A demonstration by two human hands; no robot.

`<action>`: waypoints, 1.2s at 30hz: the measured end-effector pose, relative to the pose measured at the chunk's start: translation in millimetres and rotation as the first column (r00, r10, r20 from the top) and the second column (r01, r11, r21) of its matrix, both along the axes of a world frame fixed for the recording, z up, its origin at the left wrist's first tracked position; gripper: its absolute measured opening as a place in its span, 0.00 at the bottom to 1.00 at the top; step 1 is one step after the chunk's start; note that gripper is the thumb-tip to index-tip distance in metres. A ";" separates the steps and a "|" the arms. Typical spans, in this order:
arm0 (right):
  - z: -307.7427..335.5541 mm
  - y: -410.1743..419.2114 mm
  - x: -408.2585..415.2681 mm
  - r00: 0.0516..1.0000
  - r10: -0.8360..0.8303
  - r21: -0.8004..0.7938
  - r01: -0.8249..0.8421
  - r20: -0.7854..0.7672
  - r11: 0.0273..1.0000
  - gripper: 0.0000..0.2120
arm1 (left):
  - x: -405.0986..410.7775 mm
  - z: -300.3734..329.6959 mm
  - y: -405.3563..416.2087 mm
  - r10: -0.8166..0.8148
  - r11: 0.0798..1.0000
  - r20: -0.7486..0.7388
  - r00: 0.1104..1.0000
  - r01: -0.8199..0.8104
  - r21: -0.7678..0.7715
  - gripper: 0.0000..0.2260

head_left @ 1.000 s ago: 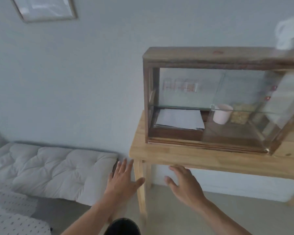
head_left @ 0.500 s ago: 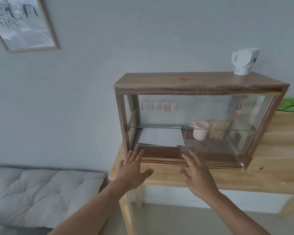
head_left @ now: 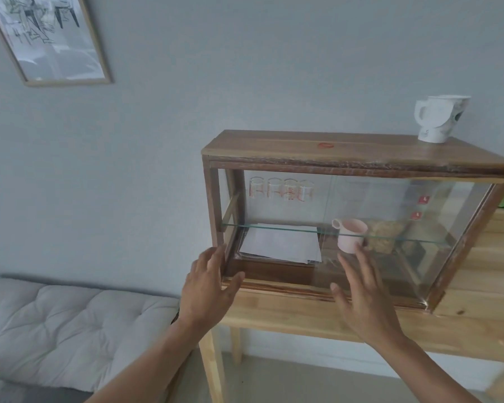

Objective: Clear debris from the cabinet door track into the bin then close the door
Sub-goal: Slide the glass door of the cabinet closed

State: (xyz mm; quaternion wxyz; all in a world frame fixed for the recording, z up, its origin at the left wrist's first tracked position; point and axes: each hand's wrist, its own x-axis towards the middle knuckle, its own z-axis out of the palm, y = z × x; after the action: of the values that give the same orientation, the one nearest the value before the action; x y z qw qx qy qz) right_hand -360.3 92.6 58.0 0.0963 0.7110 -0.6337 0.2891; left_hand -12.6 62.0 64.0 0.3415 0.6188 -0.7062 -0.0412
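A wooden cabinet (head_left: 346,146) with sliding glass doors stands on a light wooden table (head_left: 288,311). Its left side looks open; the glass door (head_left: 390,228) covers the right part. The door track (head_left: 288,286) runs along the bottom front edge, and I cannot make out debris in it. My left hand (head_left: 207,289) is spread open by the cabinet's lower left corner. My right hand (head_left: 361,295) is open too, fingers raised in front of the glass near the door's edge. Neither holds anything. No bin is in view.
Inside are white papers (head_left: 280,245), a pink mug (head_left: 351,238), several glasses (head_left: 280,189) and a brownish block (head_left: 384,239). A white jug (head_left: 437,117) stands on top. A padded grey cushion (head_left: 64,330) lies at lower left, a framed picture (head_left: 50,39) hangs above.
My view has risen and the cabinet has come closer. Both hands have moved up and forward from below the table edge to the cabinet's lower front.
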 end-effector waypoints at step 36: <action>-24.1 -48.6 46.1 0.987 -0.053 -0.055 0.045 -0.153 0.997 0.61 | 26.3 -36.7 -30.8 -0.142 0.955 -0.081 0.986 0.159 0.252 0.60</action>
State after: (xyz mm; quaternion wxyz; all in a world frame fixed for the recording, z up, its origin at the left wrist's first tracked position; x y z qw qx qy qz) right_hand -314.2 44.0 33.9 0.1702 0.7129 -0.6339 0.2470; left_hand 13.7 31.2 27.3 0.2757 0.6008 -0.7290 -0.1778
